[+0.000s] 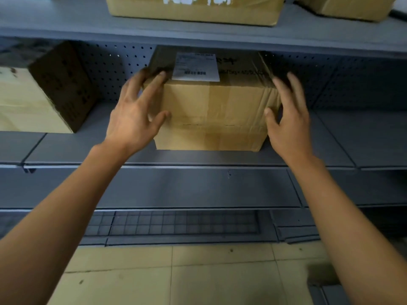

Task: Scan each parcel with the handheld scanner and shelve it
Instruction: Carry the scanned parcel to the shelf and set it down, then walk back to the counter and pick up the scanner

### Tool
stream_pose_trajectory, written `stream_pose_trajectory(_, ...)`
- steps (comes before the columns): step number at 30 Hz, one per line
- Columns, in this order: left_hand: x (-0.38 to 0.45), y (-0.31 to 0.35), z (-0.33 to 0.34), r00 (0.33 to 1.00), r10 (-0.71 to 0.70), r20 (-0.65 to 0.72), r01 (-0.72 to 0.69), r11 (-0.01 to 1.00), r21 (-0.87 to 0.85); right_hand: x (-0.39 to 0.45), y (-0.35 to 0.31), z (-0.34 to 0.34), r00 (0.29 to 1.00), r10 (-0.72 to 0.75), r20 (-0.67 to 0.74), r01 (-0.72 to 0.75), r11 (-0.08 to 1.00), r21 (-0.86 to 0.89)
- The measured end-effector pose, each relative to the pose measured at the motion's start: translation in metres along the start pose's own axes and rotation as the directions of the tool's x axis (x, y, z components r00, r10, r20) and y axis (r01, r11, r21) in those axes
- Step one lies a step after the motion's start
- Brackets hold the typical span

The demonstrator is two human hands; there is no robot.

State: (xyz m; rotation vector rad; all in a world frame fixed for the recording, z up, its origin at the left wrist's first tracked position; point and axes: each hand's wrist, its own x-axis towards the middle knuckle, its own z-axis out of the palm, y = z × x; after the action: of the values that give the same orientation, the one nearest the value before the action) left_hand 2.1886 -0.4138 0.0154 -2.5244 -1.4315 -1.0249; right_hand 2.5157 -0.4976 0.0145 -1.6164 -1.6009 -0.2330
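A brown cardboard parcel with a white barcode label on its top stands on the grey middle shelf. My left hand lies against the parcel's left front corner, fingers spread and straight, thumb on the front face. My right hand is at the parcel's right edge with straight fingers; whether it touches the box is unclear. No scanner is in view.
Another cardboard box sits at the left of the same shelf. Two more boxes stand on the shelf above. A perforated back panel closes the shelf. Lower shelves, a wire grid and tiled floor lie below.
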Motion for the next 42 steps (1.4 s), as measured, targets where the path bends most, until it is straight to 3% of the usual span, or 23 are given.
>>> stream_pose_trajectory(5,-0.029,0.030,-0.033,0.999,0.040,0.002,-0.040,0.996,-0.083,-0.015,-0.013,-0.041,0.989,0.055,0.137,-0.045,0.996,-0.074)
stream_pose_trajectory(11,-0.062,0.074,-0.077,0.953,-0.114,0.283,0.156,0.979,-0.134,-0.026,-0.065,-0.085,0.893,0.104,0.438,-0.076,0.994,-0.082)
stream_pose_trajectory(17,-0.077,0.096,-0.141,0.910,-0.191,0.369,0.254,0.958,-0.131,-0.024,-0.132,-0.107,0.817,0.073,0.572,-0.101,0.995,0.018)
stream_pose_trajectory(27,-0.116,0.094,-0.252,0.870,-0.388,0.304,0.427,0.902,-0.071,-0.014,-0.253,-0.127,0.770,-0.149,0.621,-0.024,0.965,0.260)
stream_pose_trajectory(36,-0.187,0.034,-0.362,0.812,-0.522,0.259,0.531,0.847,0.043,-0.024,-0.394,-0.110,0.651,-0.367,0.664,0.082,0.904,0.419)
stream_pose_trajectory(42,-0.243,-0.003,-0.441,0.773,-0.613,0.164,0.621,0.784,0.002,-0.042,-0.482,-0.096,0.567,-0.460,0.684,0.160,0.876,0.456)
